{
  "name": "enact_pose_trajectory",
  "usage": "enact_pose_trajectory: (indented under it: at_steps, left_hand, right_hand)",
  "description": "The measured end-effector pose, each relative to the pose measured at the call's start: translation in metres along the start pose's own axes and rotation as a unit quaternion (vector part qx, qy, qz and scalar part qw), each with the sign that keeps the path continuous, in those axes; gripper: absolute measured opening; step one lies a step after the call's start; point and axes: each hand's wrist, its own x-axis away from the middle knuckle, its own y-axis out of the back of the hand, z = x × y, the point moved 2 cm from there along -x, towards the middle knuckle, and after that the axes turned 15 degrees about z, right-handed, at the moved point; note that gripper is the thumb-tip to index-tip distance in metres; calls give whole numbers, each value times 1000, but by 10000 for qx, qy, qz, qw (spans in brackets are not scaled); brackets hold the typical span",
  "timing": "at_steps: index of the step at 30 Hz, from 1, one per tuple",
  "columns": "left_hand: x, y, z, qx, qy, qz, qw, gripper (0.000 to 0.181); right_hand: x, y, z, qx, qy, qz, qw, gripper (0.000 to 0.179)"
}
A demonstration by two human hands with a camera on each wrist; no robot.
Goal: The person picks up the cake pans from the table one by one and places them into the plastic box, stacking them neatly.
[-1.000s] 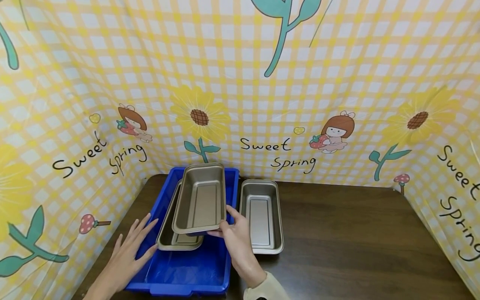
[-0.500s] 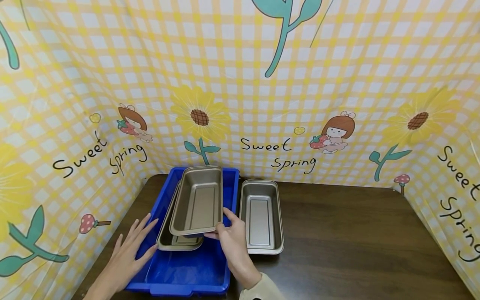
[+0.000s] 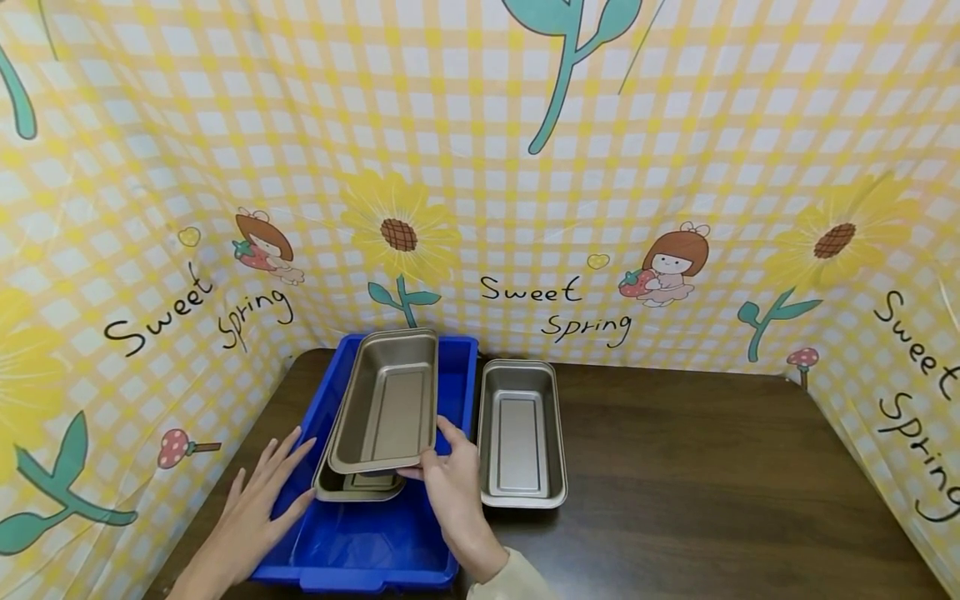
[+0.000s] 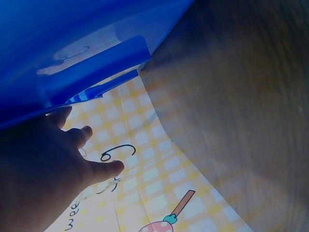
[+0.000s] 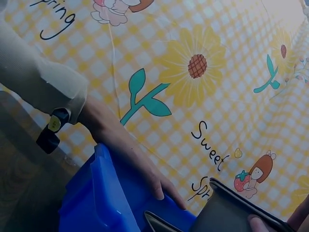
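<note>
My right hand (image 3: 456,492) pinches the lower right corner of a bronze loaf pan (image 3: 386,400), which is tilted above the blue bin (image 3: 375,579). A second loaf pan (image 3: 360,487) lies in the bin beneath it, mostly covered by the held one. My left hand (image 3: 258,508) rests against the bin's left side, fingers straight and spread, the thumb near the lower pan's corner. In the left wrist view the same left hand (image 4: 58,159) touches the bin wall. The right wrist view catches the held pan (image 5: 227,212) at its bottom edge, with right fingertips (image 5: 258,223) on its rim.
Right of the bin, another loaf pan (image 3: 521,437) stands on the dark wooden table (image 3: 712,483). A yellow checked cloth (image 3: 480,167) with flowers and lettering hangs behind the table and along both sides.
My right hand has moved left and slightly down with the loaf pan, which covers more of the pan in the bin. The left hand and the pan on the table stay put.
</note>
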Motion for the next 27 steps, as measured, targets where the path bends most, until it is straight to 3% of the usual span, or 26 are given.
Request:
enact_pose_trajectory:
  at_steps: [14,27]
  left_hand:
    - [0,0,1,5,45,-3,10000,66]
    - [0,0,1,-1,53,-7,10000,67]
  right_hand:
    - [-3,-13,-12,82,23,-403,9992,54]
    - [-2,-25,-20,143,9,-448,9989,54]
